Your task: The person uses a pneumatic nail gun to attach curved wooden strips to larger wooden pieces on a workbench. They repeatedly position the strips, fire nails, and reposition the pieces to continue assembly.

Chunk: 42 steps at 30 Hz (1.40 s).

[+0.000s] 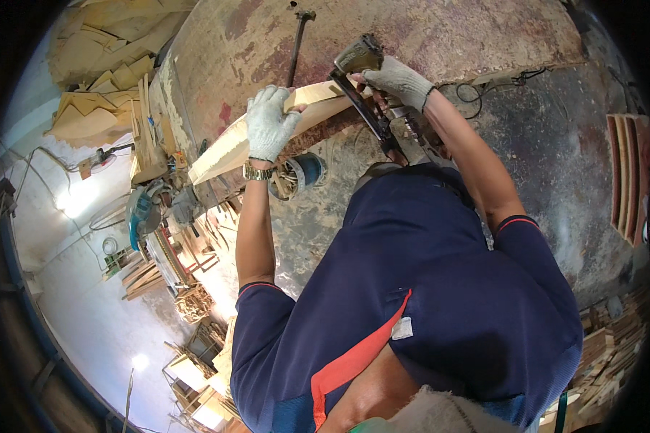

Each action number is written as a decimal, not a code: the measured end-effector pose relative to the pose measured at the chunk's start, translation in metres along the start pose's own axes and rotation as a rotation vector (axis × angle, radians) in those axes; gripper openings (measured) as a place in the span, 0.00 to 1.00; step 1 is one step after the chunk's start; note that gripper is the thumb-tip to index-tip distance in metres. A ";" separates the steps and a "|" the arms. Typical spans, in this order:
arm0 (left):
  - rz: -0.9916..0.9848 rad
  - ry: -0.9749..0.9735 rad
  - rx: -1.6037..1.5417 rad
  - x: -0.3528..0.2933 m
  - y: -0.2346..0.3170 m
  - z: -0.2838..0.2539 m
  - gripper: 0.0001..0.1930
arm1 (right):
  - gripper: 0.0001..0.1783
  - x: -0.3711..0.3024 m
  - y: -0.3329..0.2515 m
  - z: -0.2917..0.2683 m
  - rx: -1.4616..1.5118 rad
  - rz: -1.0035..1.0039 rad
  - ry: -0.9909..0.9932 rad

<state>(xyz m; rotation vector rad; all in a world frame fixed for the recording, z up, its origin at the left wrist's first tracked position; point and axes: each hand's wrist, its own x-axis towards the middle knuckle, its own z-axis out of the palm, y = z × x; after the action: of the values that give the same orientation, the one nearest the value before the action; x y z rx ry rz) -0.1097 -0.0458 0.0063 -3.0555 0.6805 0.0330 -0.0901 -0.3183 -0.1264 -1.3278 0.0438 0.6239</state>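
My left hand [269,123], in a white knit glove with a wristwatch below it, grips the upper edge of a long pale wooden plank [220,153]. The plank lies slanted along the edge of a worn, stained workbench top [440,32]. My right hand [403,81], also gloved, is closed around the handle of a pneumatic nail gun [360,59]. The gun's head sits at the plank's right end, its long dark magazine [374,119] running down toward my body. My dark blue shirt with an orange stripe fills the lower middle of the view.
A hammer [300,36] lies on the bench top. A blue power tool [301,173] hangs below the plank, a teal circular saw [141,213] farther left. Cut plywood pieces [97,68] pile at upper left. A cable [477,90], reddish slats [627,173] and wood scraps [614,346] lie right.
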 end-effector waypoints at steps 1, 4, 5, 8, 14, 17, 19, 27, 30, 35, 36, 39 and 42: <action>0.000 -0.005 0.003 0.000 0.000 0.000 0.21 | 0.20 -0.001 0.003 -0.003 0.000 -0.010 -0.006; 0.108 0.159 -0.080 0.003 -0.002 0.005 0.17 | 0.20 -0.009 0.016 -0.013 -0.065 -0.019 0.025; 0.112 0.167 -0.080 0.008 -0.004 0.007 0.17 | 0.20 -0.007 0.018 -0.020 -0.088 -0.045 0.028; 0.110 0.160 -0.084 0.009 -0.006 0.009 0.18 | 0.21 -0.018 0.027 -0.027 -0.140 0.059 0.012; 0.111 0.162 -0.087 0.008 -0.004 0.008 0.17 | 0.18 -0.020 0.037 -0.021 0.024 0.010 -0.011; 0.101 0.157 -0.080 0.008 -0.004 0.008 0.17 | 0.17 -0.017 0.037 -0.020 -0.049 0.135 0.040; 0.098 0.161 -0.078 0.009 -0.004 0.008 0.18 | 0.16 -0.017 0.034 -0.018 -0.049 0.087 0.013; 0.099 0.152 -0.093 0.009 -0.005 0.008 0.18 | 0.16 -0.018 0.023 -0.007 -0.080 -0.004 0.044; 0.101 0.151 -0.086 0.009 -0.007 0.009 0.18 | 0.16 -0.011 0.022 -0.013 0.004 -0.049 0.042; 0.100 0.150 -0.085 0.010 -0.008 0.011 0.18 | 0.17 -0.004 0.024 -0.013 -0.047 -0.044 0.062; 0.100 0.150 -0.085 0.010 -0.009 0.011 0.18 | 0.17 -0.004 0.024 -0.013 -0.072 -0.038 0.054; 0.098 0.151 -0.080 0.010 -0.008 0.010 0.18 | 0.16 -0.007 0.023 -0.014 -0.237 0.101 0.033; 0.102 0.163 -0.093 0.011 -0.007 0.009 0.18 | 0.18 -0.015 0.024 -0.013 -0.051 0.042 -0.033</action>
<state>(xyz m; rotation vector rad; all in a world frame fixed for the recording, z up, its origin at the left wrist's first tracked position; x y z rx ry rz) -0.0973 -0.0441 -0.0031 -3.1341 0.8665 -0.1915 -0.1092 -0.3334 -0.1451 -1.3681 0.0289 0.6864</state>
